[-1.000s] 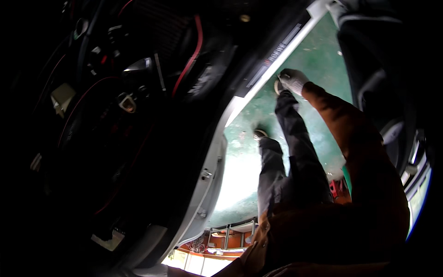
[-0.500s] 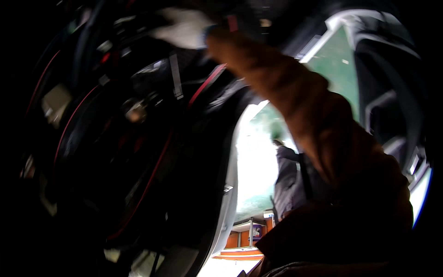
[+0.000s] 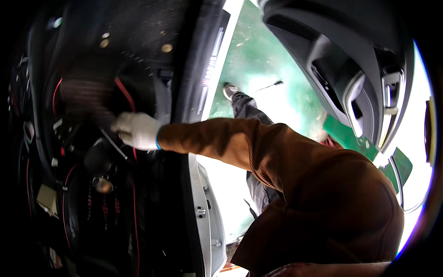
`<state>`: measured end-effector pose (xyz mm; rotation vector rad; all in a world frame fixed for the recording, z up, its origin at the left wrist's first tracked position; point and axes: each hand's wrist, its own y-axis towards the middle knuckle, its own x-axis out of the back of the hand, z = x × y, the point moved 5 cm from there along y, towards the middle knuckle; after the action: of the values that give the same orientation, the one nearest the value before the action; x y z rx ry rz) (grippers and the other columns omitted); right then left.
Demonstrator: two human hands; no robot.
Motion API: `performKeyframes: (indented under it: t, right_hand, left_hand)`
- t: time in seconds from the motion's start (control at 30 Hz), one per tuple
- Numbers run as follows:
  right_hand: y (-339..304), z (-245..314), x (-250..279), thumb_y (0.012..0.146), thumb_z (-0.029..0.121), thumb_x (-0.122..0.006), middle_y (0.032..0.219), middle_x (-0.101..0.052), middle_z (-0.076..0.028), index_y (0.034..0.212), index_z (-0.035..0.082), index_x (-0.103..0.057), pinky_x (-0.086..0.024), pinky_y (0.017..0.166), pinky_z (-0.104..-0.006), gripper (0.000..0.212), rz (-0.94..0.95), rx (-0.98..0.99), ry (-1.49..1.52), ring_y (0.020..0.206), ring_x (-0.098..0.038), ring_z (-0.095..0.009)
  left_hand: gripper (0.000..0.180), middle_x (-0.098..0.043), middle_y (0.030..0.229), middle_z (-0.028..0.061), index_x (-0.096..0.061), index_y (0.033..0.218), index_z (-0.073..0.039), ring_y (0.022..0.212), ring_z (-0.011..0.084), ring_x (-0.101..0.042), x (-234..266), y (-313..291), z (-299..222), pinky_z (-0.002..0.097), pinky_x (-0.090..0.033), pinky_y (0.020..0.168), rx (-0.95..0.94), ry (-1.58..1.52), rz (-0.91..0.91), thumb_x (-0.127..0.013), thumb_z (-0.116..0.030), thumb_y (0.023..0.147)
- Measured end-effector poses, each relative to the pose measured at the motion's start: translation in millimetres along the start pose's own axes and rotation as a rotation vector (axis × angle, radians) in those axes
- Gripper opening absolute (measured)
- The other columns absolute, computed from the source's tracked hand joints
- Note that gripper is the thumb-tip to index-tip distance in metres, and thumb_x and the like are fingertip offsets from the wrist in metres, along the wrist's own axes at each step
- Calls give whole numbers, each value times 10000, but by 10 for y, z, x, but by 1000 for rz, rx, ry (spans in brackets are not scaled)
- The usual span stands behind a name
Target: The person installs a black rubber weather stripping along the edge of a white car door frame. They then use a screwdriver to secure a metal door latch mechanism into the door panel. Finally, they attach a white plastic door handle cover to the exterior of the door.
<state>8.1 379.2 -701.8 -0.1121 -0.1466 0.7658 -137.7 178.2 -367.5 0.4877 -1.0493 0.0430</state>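
Note:
From the right, my right arm in a brown ribbed sleeve (image 3: 230, 138) reaches leftward over the sill into a dark car interior. A white glove covers my right hand (image 3: 138, 130); its fingers look curled. At its fingertips lies a dark brownish, striped patch (image 3: 87, 97), smeared by motion, perhaps cloth; what the hand holds I cannot make out. A thin grey strip (image 3: 114, 144) runs just below the fingers. Close above the hand, red trim (image 3: 125, 94) edges a dark surface. My left hand does not show.
A light sill (image 3: 205, 92) borders the interior, where small yellowish bits (image 3: 166, 48) lie on a dark surface. At the right stands an open car door (image 3: 341, 78). A trousered leg with a shoe (image 3: 229, 91) shows on the green floor (image 3: 254, 55) between them.
My gloved right hand has come down from the top to mid-height in the picture, slightly left. The view has swung, showing more of the sill, open door and floor.

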Motion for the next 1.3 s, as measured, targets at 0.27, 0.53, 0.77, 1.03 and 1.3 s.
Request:
performKeyframes:
  t: [0.27,0.53,0.77,1.03,1.3]
  right_hand:
    - [-2148,-1184,1073,980,280,-579,1155,-727,-179,1162,109,-761,-547,965,-500,310,10,-420,-155,1102,-688,-406]
    - [-4334,-2095,2404,936,265,-577,1128,-756,-211,1167,82,-761,-563,935,-490,348,-23,-1019,-342,1110,-716,-412]
    - [-5052,-1737,3229,914,350,-652,1211,-739,-173,1258,152,-751,-553,994,-462,409,-605,-1057,-443,1148,-689,-402]
    - [-4287,-2044,5092,994,379,-614,1283,-708,-208,1295,132,-715,-558,982,-510,402,-876,-1032,-903,1185,-679,-419]
    - [-4156,-3303,5903,986,332,-580,1204,-755,-209,1215,85,-742,-547,993,-488,374,-823,-850,-716,1128,-712,-392]
  left_hand:
    - [468,-667,1194,205,-672,1109,-4,1131,395,-652,-43,247,-532,576,-527,1043,-136,-85,-29,-519,-446,1078]
    - [461,-662,1170,201,-666,1085,-11,1114,398,-645,191,275,-1009,593,-511,1049,-260,-221,-125,-493,-438,1091]
    - [458,-657,1149,198,-661,1063,-17,1100,399,-639,653,59,-1078,607,-497,1054,-294,-201,-212,-469,-431,1103]
    - [459,-652,1125,194,-655,1039,-24,1083,402,-632,1187,-462,-831,624,-482,1060,-236,6,-150,-443,-424,1116]
    - [465,-647,1101,190,-649,1014,-30,1067,404,-625,2147,-981,-453,640,-466,1066,-110,464,-44,-416,-416,1129]
